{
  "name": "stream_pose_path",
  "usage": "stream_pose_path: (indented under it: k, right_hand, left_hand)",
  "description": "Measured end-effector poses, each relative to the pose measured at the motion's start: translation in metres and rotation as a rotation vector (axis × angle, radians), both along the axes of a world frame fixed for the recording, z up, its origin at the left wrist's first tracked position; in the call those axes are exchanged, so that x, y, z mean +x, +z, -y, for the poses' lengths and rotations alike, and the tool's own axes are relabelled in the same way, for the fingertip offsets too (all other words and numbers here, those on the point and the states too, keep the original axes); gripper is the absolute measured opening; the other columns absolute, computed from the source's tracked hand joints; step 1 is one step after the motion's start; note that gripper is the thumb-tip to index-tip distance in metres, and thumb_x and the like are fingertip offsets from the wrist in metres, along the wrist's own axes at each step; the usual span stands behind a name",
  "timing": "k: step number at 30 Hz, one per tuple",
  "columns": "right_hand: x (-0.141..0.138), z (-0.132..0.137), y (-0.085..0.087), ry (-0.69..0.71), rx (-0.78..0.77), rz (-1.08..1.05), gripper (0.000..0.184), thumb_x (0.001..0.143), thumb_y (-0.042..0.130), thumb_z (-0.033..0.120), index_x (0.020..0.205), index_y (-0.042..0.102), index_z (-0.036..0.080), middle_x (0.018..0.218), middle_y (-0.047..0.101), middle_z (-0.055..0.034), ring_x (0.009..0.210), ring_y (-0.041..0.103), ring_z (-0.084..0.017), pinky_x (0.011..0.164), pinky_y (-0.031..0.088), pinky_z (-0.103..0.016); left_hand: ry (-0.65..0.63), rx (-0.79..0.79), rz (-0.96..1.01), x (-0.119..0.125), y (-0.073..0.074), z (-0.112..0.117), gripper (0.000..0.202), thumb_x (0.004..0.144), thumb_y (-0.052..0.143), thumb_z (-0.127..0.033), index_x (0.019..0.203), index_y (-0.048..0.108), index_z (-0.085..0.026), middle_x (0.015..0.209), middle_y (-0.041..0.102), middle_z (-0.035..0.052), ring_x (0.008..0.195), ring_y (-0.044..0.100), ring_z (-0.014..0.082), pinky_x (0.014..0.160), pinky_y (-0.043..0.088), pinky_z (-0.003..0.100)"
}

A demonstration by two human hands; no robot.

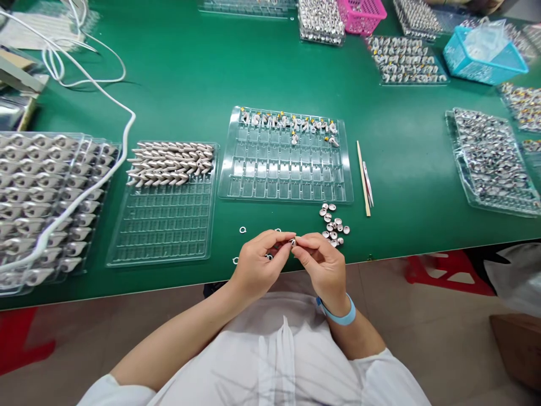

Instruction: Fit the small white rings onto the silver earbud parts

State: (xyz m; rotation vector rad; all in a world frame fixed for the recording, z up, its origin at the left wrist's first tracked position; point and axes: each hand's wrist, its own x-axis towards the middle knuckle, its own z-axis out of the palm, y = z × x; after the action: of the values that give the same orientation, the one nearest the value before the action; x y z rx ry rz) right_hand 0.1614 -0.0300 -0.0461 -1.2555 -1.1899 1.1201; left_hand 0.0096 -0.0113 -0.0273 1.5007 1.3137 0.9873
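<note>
Green table (177, 73); small part (293, 242) half-hidden by fingertips (302, 241).

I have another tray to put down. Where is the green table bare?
The table has its widest bare patch behind the middle tray, between the white cable and pink basket. Another lies between the tweezers and the nearest tray at right. Crowded: round the left hand and right hand, among rings and caps. Trays crowd the near left corner.
</note>
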Motion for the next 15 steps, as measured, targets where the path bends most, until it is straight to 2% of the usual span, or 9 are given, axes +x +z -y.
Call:
stream_pose_path:
  k: [5, 15]
  right_hand:
    - [0.0036, -0.0003, 0.0006, -0.035, 0.021, 0.058, 0.013, 0.085, 0.07, 0.023, 0.097, 0.074, 0.027, 0.094, 0.07, -0.0053, 0.087, 0.065, -0.019, 0.071, 0.054, -0.032]
    - [0.0083, -0.0001, 0.0057, 0.048, -0.031, -0.026, 0.017, 0.086, 0.069, 0.021, 0.1, 0.075, 0.028, 0.093, 0.068, -0.0039, 0.083, 0.065, -0.016, 0.068, 0.057, -0.029]
  left_hand:
    - [-0.113, -0.027, 0.012, -0.0052, 0.0002, -0.0001, 0.025, 0.092, 0.056, -0.02, 0.11, 0.072, -0.017, 0.086, 0.074, 0.0077, 0.07, 0.068, 0.0158, 0.06, 0.058, 0.024]
    - [-0.133, -0.015, 0.008, -0.0088, 0.0019, -0.0016, 0.018, 0.089, 0.063, -0.019, 0.102, 0.075, -0.019, 0.082, 0.075, 0.0051, 0.07, 0.069, 0.0151, 0.06, 0.055, 0.022]
